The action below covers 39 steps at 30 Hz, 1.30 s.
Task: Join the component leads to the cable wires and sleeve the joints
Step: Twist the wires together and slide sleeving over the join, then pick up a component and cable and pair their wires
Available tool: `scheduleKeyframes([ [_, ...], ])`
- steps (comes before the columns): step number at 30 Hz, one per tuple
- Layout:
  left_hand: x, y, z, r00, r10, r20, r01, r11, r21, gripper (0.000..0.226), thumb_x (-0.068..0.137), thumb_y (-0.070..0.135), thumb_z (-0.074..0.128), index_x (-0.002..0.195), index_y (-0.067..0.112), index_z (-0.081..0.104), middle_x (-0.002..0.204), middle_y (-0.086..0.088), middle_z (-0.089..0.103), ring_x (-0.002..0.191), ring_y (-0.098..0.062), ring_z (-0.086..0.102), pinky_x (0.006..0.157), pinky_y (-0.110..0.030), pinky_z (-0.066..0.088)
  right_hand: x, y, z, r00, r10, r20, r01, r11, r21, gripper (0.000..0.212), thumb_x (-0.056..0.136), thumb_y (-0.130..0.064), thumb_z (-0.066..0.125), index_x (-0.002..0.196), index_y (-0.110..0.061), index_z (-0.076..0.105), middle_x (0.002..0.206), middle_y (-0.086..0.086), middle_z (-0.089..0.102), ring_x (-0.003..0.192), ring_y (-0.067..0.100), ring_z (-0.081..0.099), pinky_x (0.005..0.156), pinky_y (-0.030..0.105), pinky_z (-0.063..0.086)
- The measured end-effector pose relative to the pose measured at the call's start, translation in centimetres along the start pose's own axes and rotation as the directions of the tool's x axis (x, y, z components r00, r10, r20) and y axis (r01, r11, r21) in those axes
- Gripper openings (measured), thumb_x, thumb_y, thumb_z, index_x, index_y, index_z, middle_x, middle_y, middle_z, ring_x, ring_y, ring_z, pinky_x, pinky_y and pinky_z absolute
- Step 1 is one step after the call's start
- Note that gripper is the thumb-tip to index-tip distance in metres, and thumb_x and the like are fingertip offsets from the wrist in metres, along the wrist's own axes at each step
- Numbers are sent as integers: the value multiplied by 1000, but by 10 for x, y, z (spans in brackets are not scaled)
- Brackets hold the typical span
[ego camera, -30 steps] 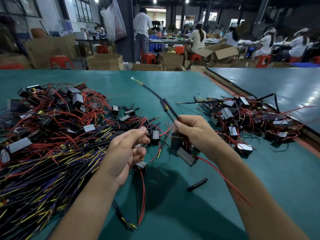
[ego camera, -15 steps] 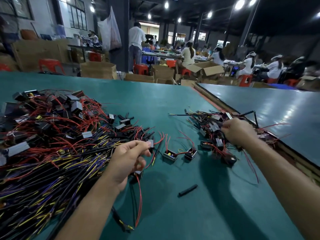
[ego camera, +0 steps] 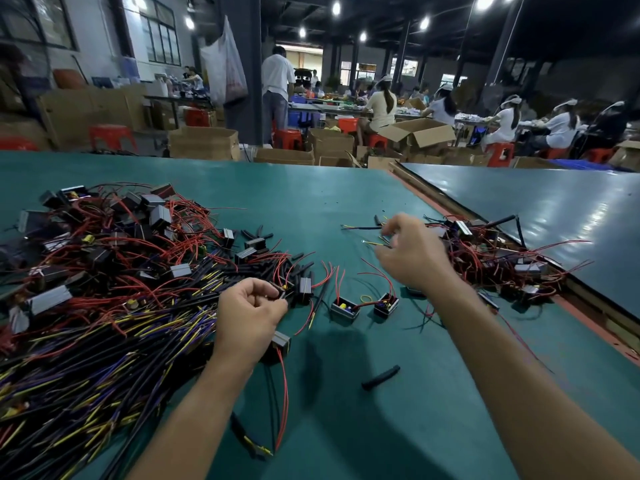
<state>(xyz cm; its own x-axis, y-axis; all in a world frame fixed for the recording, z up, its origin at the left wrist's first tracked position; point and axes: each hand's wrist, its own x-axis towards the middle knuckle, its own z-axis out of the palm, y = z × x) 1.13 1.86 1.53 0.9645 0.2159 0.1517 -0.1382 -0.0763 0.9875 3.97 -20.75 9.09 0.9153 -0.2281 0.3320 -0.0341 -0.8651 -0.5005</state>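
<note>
The joined assembly has been laid on the right-hand pile (ego camera: 502,268) and the right hand (ego camera: 412,252) drawn back, loosely curled, apparently empty; the next component (ego camera: 280,344) is kept pinched under the left hand (ego camera: 251,308), beside the cable heap (ego camera: 104,358).

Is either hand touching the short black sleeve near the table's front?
No, the short black sleeve lies clear of left hand and right hand.

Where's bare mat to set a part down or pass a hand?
Free: the far green mat between the left heap of black cables and red-wired blocks and the right tangle of red-wired assemblies; also the near strip around the short black sleeve. Crowded: both heaps, and the two small open grey housings mid-table.
</note>
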Motion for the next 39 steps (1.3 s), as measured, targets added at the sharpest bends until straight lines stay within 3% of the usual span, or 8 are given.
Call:
scheduleKeyframes([
  [6,6,-13,-6,997,79,-23,-69,953,296,26,79,-6,60,71,18,60,49,6,40,44,-14,33,48,-27,31,-28,-57,57,982,-121,145,90,976,200,27,71,-1,49,74,-26,57,64,-5,49,61,17,45,54,26,30],
  [10,2,-13,-10,994,102,31,-98,759,643,14,74,19,64,82,27,55,59,6,57,61,-19,55,55,-32,39,-46,-49,83,976,-161,147,131,972,193,27,68,-1,52,66,-27,59,55,-11,46,60,15,45,54,24,31],
  [13,-5,-10,-6,994,62,95,-113,587,802,21,73,40,66,88,30,55,68,9,56,69,-20,52,58,-30,34,-46,-35,84,980,-163,110,135,965,226,26,71,-4,55,64,-28,58,48,-12,45,59,17,44,60,25,31],
  [24,-5,-11,-6,975,187,115,-216,719,660,31,77,12,68,99,26,51,83,13,54,75,-11,53,63,-27,34,-25,-4,59,979,176,-102,-146,957,252,16,80,-15,57,91,-23,65,72,-14,61,80,19,59,75,26,40],
  [28,-1,-13,-7,971,231,66,-218,731,646,29,81,10,65,99,26,50,92,9,53,79,-17,57,68,-31,43,-19,11,43,963,223,148,-238,967,92,11,86,-25,60,83,-18,68,82,-2,70,87,24,64,76,30,47],
  [31,1,-15,-6,964,262,52,-230,718,657,26,84,13,67,97,26,49,93,7,52,77,-17,57,67,-30,41,-23,14,37,907,173,383,-187,982,0,28,86,-40,67,78,-14,73,79,5,72,82,22,67,78,35,55],
  [33,1,-16,-6,963,263,58,-234,712,662,25,83,15,69,95,27,49,92,7,52,77,-16,57,67,-28,40,-26,12,34,891,112,440,-116,993,-19,18,84,-33,72,73,-18,73,76,2,73,80,21,68,80,38,58],
  [39,-3,-9,-3,957,286,46,-247,723,645,19,76,25,73,87,27,57,83,13,57,77,-14,57,65,-28,43,-38,-8,30,841,-81,535,-192,880,435,11,93,-2,60,87,0,68,78,16,74,62,24,67,70,40,59],
])
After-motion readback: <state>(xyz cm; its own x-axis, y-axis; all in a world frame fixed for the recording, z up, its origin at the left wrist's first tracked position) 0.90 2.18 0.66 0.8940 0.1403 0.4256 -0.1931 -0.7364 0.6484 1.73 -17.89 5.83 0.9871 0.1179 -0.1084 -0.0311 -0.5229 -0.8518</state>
